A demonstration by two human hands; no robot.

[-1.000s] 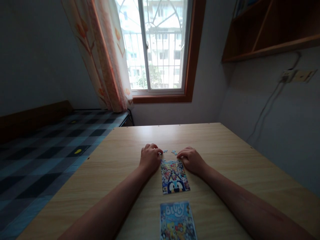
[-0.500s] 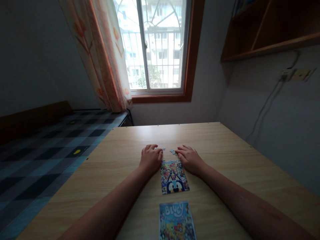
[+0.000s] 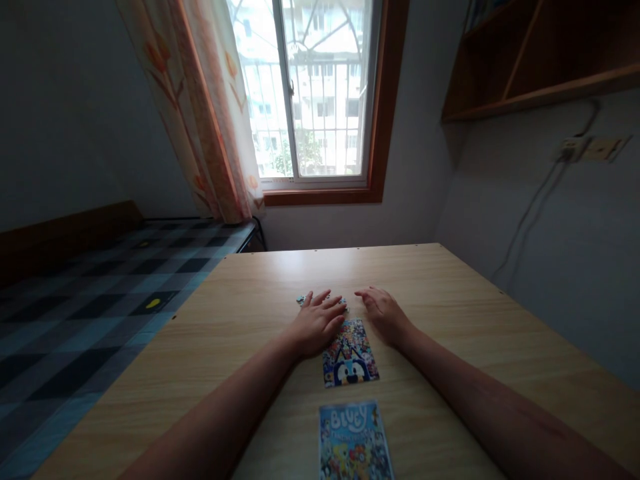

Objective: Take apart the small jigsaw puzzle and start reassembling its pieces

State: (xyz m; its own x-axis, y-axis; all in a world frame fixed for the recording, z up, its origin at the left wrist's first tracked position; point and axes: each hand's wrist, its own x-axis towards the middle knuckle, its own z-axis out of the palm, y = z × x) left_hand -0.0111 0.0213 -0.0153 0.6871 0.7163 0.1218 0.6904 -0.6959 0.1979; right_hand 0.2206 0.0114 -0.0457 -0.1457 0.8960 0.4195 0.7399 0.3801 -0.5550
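Observation:
A partly assembled jigsaw puzzle lies flat on the wooden table, showing a blue cartoon dog's head among many small figures. My left hand is spread over its upper left corner and over the loose puzzle pieces beyond it, hiding some of them. To the right of those pieces, my right hand rests near the table with fingers apart and slightly bent, and nothing shows in it. Nearer to me lies a picture sheet marked "BLUEY".
The wooden table reaches toward the wall under a window. On the left stands a bed with a checked cover, beside a flowered curtain. A wooden shelf hangs at upper right above a socket.
My left hand has moved right and spread its fingers over the loose pieces. My right hand has drawn slightly right, away from the pieces by its fingertips.

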